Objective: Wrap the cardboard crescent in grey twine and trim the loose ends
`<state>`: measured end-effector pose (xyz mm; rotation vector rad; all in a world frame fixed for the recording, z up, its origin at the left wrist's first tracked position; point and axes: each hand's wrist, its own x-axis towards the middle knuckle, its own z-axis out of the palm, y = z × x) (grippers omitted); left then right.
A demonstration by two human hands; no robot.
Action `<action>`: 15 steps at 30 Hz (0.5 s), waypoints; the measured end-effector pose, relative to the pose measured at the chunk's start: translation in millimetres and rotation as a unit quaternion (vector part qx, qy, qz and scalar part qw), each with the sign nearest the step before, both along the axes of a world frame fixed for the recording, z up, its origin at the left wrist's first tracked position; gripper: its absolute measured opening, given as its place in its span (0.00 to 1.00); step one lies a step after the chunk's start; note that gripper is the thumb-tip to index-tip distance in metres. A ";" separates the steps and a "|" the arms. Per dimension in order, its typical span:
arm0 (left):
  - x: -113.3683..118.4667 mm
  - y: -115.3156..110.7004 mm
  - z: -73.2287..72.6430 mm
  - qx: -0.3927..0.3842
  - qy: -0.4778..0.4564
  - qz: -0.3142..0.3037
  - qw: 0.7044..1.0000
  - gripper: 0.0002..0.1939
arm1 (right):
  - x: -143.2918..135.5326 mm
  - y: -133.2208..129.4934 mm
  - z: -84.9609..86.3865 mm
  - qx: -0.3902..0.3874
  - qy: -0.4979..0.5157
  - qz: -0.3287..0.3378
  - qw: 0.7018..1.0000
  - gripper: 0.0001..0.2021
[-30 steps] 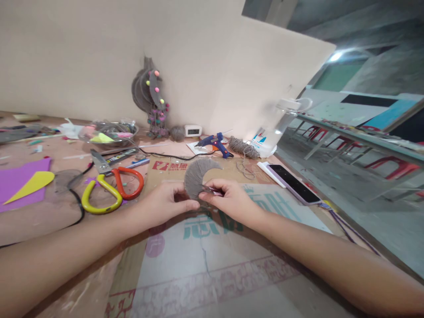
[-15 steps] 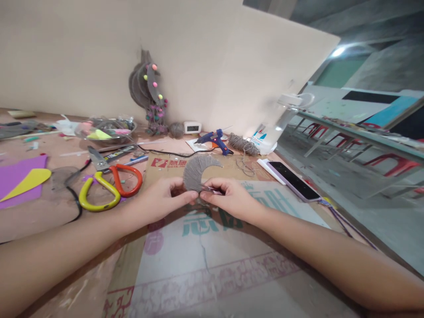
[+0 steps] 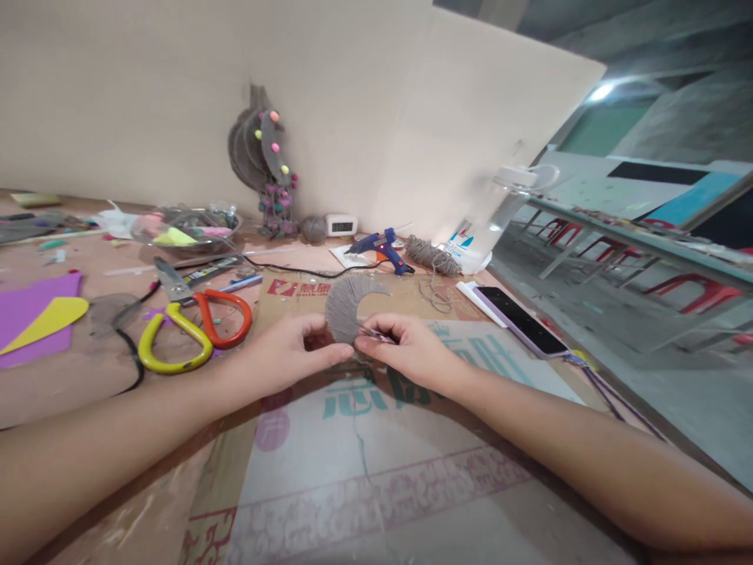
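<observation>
A crescent moon wrapped in grey yarn (image 3: 343, 308) is held upright over the cardboard, its upper tip pointing right. My left hand (image 3: 300, 349) grips its lower left edge, thumb in front and fingers behind. Closed at the crescent's lower end, my right hand (image 3: 403, 349) pinches it between thumb and forefinger. Thin pale strands or a strip show between those right fingers; their exact kind is unclear. Beneath both hands lies a printed cardboard sheet (image 3: 318, 486), with a thin line of yarn or a crease running down it.
Scissors (image 3: 191, 326) with yellow and red handles lie left, near purple foam sheet (image 3: 41, 314). Behind are a bowl of scraps (image 3: 194, 243), a blue glue gun (image 3: 382, 249), a yarn skein (image 3: 434, 257) and a plastic jug (image 3: 488, 224). A phone (image 3: 521, 320) lies right. A decorated crescent hanging (image 3: 274, 157) is at the back.
The crescent has tilted slightly, its upper tip shifting a little left. My right thumb has drawn slightly off its face, and more of the pale strands shows. Both hands keep nearly the same place.
</observation>
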<state>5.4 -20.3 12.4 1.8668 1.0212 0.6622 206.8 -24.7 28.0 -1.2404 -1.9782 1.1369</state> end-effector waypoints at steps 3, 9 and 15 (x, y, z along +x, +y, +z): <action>0.1 -0.6 0.6 0.003 -0.001 0.009 1.000 0.13 | 0.3 -0.6 -0.6 -0.007 0.012 0.005 1.000 0.10; 1.3 0.9 1.1 -0.006 -0.004 0.002 1.000 0.14 | 3.7 2.4 -3.4 -0.029 0.038 0.031 0.998 0.11; 1.9 0.9 -0.1 -0.004 0.000 -0.015 1.000 0.14 | 2.3 1.9 -2.6 -0.002 0.011 0.004 1.000 0.11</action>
